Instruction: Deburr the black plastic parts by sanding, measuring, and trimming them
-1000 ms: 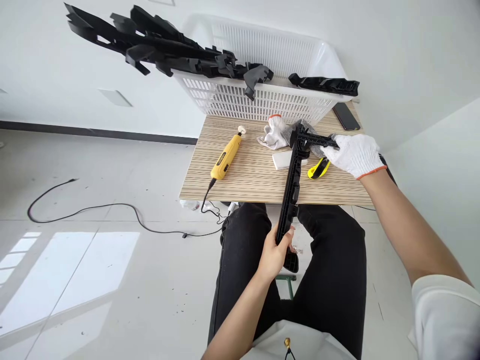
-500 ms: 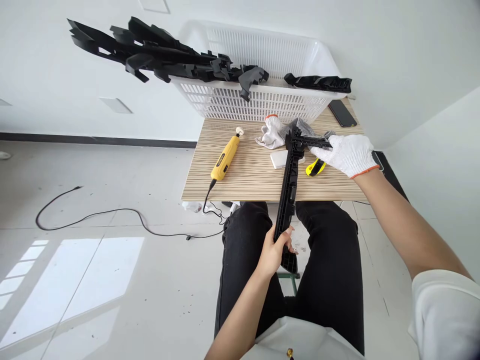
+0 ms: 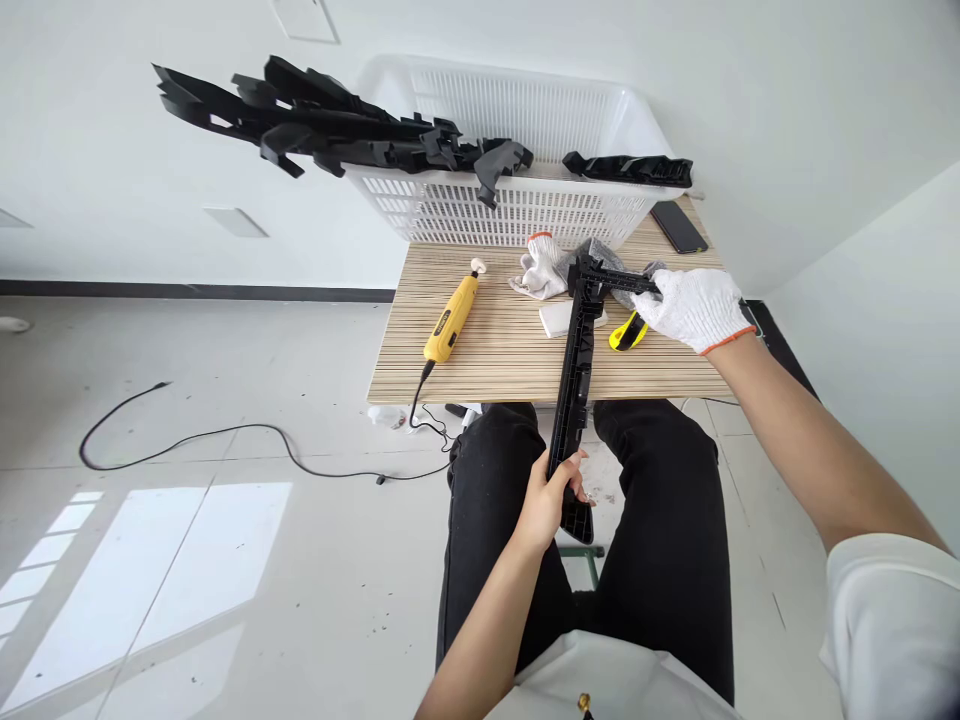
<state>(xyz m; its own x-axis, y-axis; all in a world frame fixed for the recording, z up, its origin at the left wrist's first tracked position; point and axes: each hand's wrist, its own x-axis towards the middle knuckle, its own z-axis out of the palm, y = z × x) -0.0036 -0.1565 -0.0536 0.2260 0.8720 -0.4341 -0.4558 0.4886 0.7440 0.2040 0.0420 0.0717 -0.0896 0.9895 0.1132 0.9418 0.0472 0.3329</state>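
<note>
Left hand (image 3: 543,508) grips black part (image 3: 576,370); gloved right hand (image 3: 694,307) grips crosspiece (image 3: 622,281) up top. Likely steadying; next move needs firm hold.

The view has tipped up a little, so more wall (image 3: 487,25) shows above the white basket (image 3: 517,212). The long black part (image 3: 576,380) may lean slightly more left, but that's hard to tell.

Head view: from above and behind the fingers (image 3: 564,476), facing forward and steeply down
Forearms (image 3: 486,630): near, both in sight
Basket (image 3: 540,205): beyond the fingers, toward the top edge
Shirt (image 3: 622,680): behind the fingers, bottom edge
</note>
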